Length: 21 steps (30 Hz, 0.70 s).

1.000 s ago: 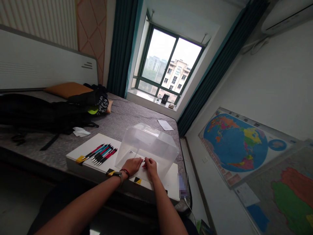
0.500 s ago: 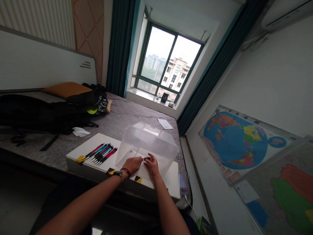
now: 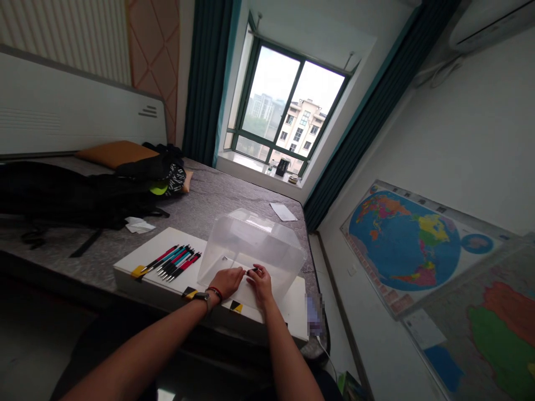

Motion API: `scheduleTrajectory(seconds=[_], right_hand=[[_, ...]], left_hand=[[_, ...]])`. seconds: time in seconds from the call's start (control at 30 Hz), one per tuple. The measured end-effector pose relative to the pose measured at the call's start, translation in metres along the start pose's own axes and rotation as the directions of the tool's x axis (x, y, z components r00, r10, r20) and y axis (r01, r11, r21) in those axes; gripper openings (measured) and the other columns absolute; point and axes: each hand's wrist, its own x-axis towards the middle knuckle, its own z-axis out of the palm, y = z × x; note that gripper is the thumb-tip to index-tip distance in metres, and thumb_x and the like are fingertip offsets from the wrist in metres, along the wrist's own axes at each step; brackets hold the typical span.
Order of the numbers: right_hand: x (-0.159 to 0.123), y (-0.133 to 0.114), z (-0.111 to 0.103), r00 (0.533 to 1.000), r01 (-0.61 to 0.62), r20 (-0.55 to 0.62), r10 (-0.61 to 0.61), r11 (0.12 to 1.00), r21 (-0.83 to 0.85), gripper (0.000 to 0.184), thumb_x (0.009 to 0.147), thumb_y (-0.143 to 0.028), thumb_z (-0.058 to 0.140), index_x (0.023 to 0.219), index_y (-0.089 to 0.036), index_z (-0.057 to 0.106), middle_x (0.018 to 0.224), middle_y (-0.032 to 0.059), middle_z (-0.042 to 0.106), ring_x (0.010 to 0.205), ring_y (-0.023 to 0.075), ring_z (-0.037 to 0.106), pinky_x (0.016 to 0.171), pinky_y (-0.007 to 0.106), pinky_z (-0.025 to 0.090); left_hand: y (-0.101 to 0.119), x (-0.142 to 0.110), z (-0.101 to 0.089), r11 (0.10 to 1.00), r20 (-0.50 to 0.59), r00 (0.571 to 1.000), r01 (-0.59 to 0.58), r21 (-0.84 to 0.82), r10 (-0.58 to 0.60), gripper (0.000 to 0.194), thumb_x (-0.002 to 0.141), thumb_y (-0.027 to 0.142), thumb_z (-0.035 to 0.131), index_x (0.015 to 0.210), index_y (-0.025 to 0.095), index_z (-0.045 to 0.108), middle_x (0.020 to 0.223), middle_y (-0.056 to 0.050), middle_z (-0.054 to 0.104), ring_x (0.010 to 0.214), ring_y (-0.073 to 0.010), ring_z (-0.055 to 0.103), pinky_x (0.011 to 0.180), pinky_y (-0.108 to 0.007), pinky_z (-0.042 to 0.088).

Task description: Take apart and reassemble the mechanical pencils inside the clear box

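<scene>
Both hands work close together in the mouth of a clear plastic bin [image 3: 267, 239] that lies on its side. My right hand [image 3: 262, 285] pinches a small dark piece [image 3: 252, 272], which looks like part of a pen. My left hand [image 3: 228, 283] is closed, thumb and finger pressed together at that piece's left end; what they grip is too small to make out. To the left, several click pens [image 3: 173, 263] in red, blue, teal and black lie side by side on the white board [image 3: 137, 253]. A tiny dark object [image 3: 224, 258] shows inside the bin.
The white board with black-and-yellow corner tape [image 3: 236, 307] rests on a grey bed [image 3: 209, 189]. A crumpled tissue [image 3: 140, 225], a black bag [image 3: 62, 192] and an orange pillow [image 3: 119, 153] lie left. White paper [image 3: 283, 211] lies behind the bin. A cable [image 3: 327, 351] hangs at right.
My right-hand fingers have shifted slightly around the small dark piece. The left hand, the bin and the pens stay in place; the view has moved very slightly.
</scene>
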Motion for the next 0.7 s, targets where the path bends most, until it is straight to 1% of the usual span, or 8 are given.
scheduleTrajectory(seconds=[0.07,0.17,0.23,0.37,0.53,0.7], right_hand=[[0.0,0.0,0.0,1.0,-0.008,0.017,0.008,1.0,-0.007,0.041,0.064,-0.031,0.08,0.097,-0.018,0.061,0.083,0.0024,0.067,0.081,0.0167,0.067,0.071,0.027,0.054],[0.0,0.0,0.001,0.999,-0.008,0.042,0.01,0.999,-0.032,0.036,0.064,-0.033,0.08,0.091,-0.016,0.064,0.086,0.0038,0.069,0.078,0.0153,0.065,0.071,0.026,0.053],[0.0,0.0,0.001,0.999,0.001,0.04,0.001,0.999,-0.049,0.035,0.065,-0.035,0.079,0.09,-0.016,0.066,0.087,0.0041,0.069,0.08,0.0163,0.065,0.071,0.027,0.053],[0.0,0.0,0.001,1.0,0.011,0.027,-0.009,0.998,-0.066,0.031,0.068,-0.039,0.076,0.086,-0.016,0.067,0.086,0.005,0.068,0.083,0.0175,0.066,0.07,0.027,0.053],[0.003,0.004,0.0,1.0,0.004,-0.018,-0.006,0.997,-0.072,0.033,0.067,-0.042,0.076,0.081,-0.016,0.064,0.081,0.0058,0.068,0.079,0.0185,0.066,0.066,0.028,0.054],[0.008,0.01,-0.003,0.995,0.024,-0.1,-0.02,0.999,0.032,0.033,0.071,-0.046,0.072,0.086,-0.019,0.059,0.083,0.0048,0.069,0.075,0.0164,0.066,0.063,0.026,0.053]], left_hand=[[0.0,0.0,0.0,1.0,-0.019,1.0,-0.013,-0.021,0.013,0.041,0.098,0.045,0.021,0.101,0.022,0.055,0.087,-0.007,0.067,0.08,-0.0209,0.064,0.068,-0.03,0.043],[0.0,-0.001,0.0,0.995,-0.077,0.995,-0.07,-0.065,0.065,0.034,0.097,0.043,0.028,0.113,0.024,0.052,0.097,-0.007,0.067,0.09,-0.0209,0.063,0.074,-0.029,0.044],[-0.001,-0.001,0.0,0.993,-0.098,0.992,-0.09,-0.08,0.082,0.033,0.097,0.04,0.029,0.116,0.023,0.051,0.101,-0.008,0.066,0.095,-0.0205,0.062,0.077,-0.029,0.044],[0.0,0.0,-0.001,0.995,-0.06,0.996,-0.065,-0.073,0.06,0.033,0.098,0.039,0.027,0.113,0.023,0.051,0.095,-0.007,0.067,0.088,-0.0206,0.064,0.075,-0.03,0.044],[0.003,0.0,-0.005,0.999,-0.012,0.999,-0.037,-0.029,0.037,0.032,0.098,0.041,0.026,0.105,0.023,0.051,0.09,-0.007,0.068,0.082,-0.0222,0.065,0.071,-0.031,0.043],[0.004,0.0,-0.008,1.0,0.014,1.0,-0.019,-0.007,0.019,0.035,0.098,0.04,0.023,0.099,0.023,0.053,0.088,-0.008,0.068,0.08,-0.0219,0.065,0.071,-0.032,0.043]])
